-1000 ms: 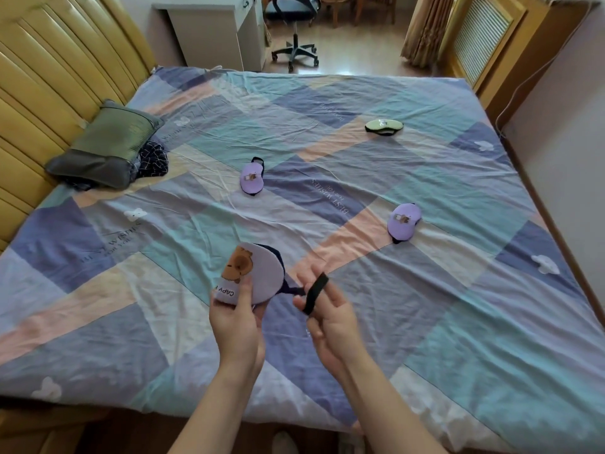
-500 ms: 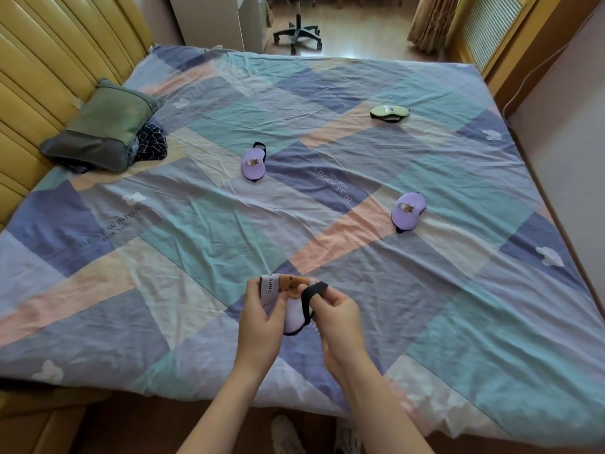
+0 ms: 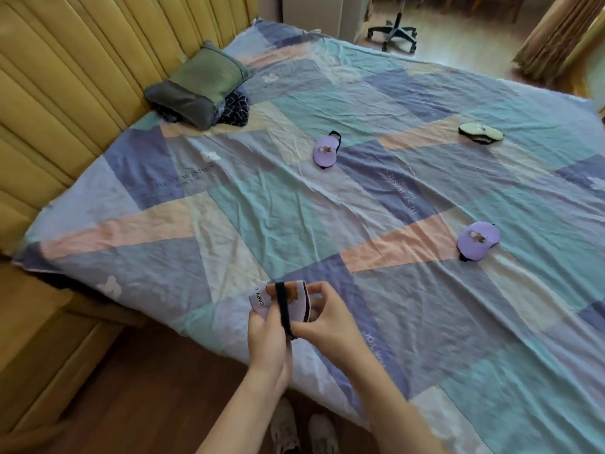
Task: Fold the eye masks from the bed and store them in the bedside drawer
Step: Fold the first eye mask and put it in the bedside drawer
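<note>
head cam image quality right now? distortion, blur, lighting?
Head view: wide-angle bending shows along the headboard and bed edges; daylight is soft and even, no glare; the prints on the purple masks look smeared, while the folded mask in the left hand and right hand is sharp enough to read partial lettering.

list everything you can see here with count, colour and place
held eye mask: 1, lilac, black strap, folded in both hands
purple eye masks: 2, on bed, middle and right
green eye mask: 1, far right of bed
bed sheet: 1, pastel patchwork
pillow: 1, green-grey, by headboard
dark cloth: 1, beside pillow
headboard: 1, yellow, left
office chair: 1, black, far floor
curtain: 1, tan, top right
shoes: 2, pale, bottom
left hand: 1
right hand: 1
</note>
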